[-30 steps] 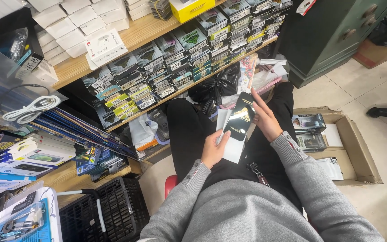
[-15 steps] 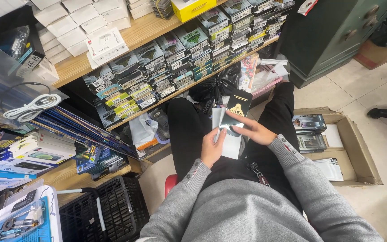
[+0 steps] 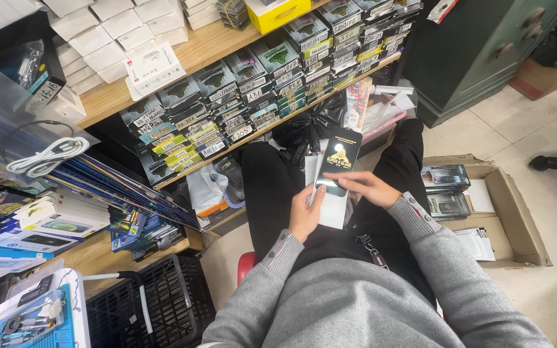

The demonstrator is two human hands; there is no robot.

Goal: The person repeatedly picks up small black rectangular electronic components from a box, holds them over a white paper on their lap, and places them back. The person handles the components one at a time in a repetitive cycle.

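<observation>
Black flat package sits over the lap, above a white sleeve; left hand pinches its lower edge, right hand fingers lie flat across it. Probably light, stiff, slick; edges grip best.

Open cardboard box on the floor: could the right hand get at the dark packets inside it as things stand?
Probably yes: the open cardboard box lies uncovered on that side, but the right hand is resting on the black packet.

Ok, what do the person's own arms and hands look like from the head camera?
Both arms wear long grey knit sleeves with ribbed cuffs at the wrists. The left hand and right hand are bare, with no gloves; no rings or watch show.
</observation>
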